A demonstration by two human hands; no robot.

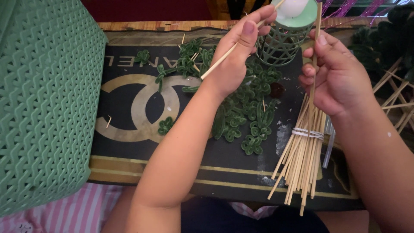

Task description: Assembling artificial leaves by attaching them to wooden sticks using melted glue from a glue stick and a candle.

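My left hand point(238, 56) pinches one thin wooden stick point(221, 59) that slants up toward a pale green lattice holder point(282, 43) with a white lump on its top. My right hand point(336, 75) grips a bundle of wooden sticks point(302, 159) tied with a white rubber band point(307, 133); one stick rises above the fingers. Under both hands lie several green looped chenille leaf pieces point(246, 116) on a black and gold mat point(142, 108).
A big green woven plastic basket point(43, 99) fills the left side. Loose sticks and dark green fluffy pieces point(399, 86) lie at the right edge. Pink tinsel strands point(358, 8) hang at the top right. Pink striped cloth point(77, 211) shows at the bottom left.
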